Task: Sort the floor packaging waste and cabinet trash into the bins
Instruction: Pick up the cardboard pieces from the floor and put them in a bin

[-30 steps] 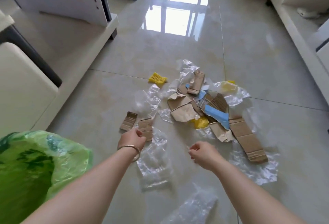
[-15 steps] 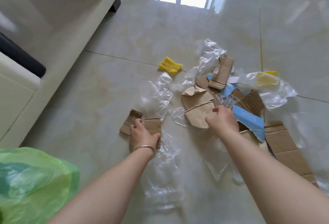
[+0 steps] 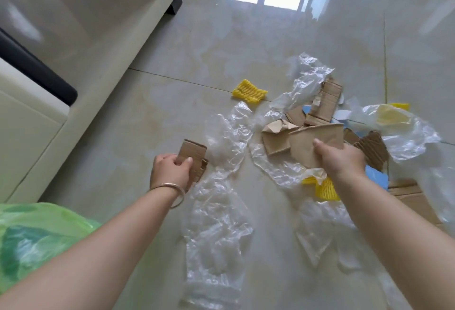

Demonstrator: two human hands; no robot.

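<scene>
Head camera, looking down at a glossy tiled floor littered with packaging: the left hand is closed around a small piece of brown cardboard, thumb on top, with a second scrap tucked under the palm; a thin bangle circles that wrist. The right hand grips a flattened brown paper cup, raised just above the heap of waste. Taking that cup as the landmark, a crushed paper cup lies just to its left, touching it. Beyond the cup, farther from the person, a folded cardboard strip rests among clear plastic film, and farther left of that a yellow foam net sits alone on the tile. To the cup's right are torn corrugated cardboard, a glimpse of blue paper and a clear plastic bag with something yellow inside it. Just below the cup, by the right wrist, a second yellow foam net peeks out from under plastic wrap. Between the two hands, and left of the cup, a long sheet of crumpled clear plastic runs back toward the person. Well to the cup's left, at the near left corner of the view, is a green bin bag, and a cream cabinet lines the left side of the floor.
</scene>
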